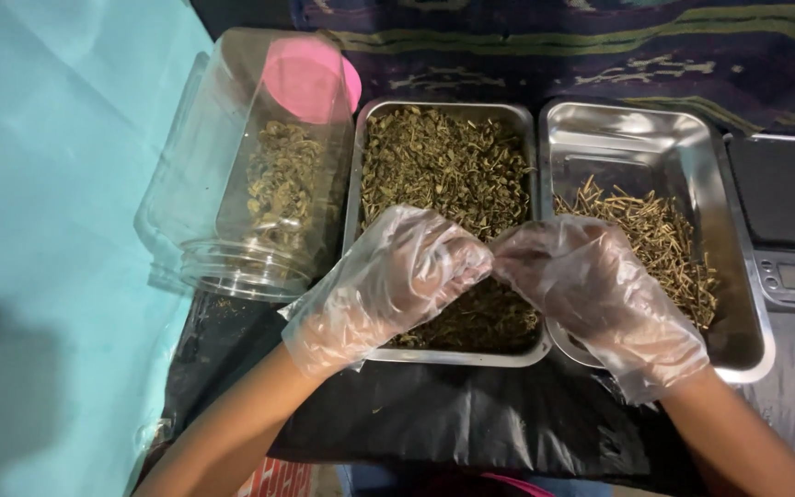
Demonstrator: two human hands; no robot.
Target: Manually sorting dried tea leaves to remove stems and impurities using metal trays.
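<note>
On black plastic sheeting (471,414): three containers and one scale.

Left: clear plastic jar (250,175), lying on its side, pink base (310,78) away from the camera, mouth toward the camera; a small heap of dried green-brown plant bits (282,184) inside.

Centre: rectangular steel tray (448,115), nearly full of dried plant material (443,166), small curled buds and stems.

Right: second steel tray (683,156), mostly bare; thin pale stems (655,239) piled along its near side.

Far right: small digital scale (789,216), black platform, nothing on it.

Surroundings: turquoise cloth (57,184) at left; dark patterned fabric (600,37) behind the trays.

Hands: left hand (397,276) and right hand (591,285), both in loose clear disposable gloves, raised over the near edge of the centre tray. Fingertips of both curl inward and meet, pinching at something small between them; the piece itself is hidden by the gloves. Below them lies the centre tray's material.
</note>
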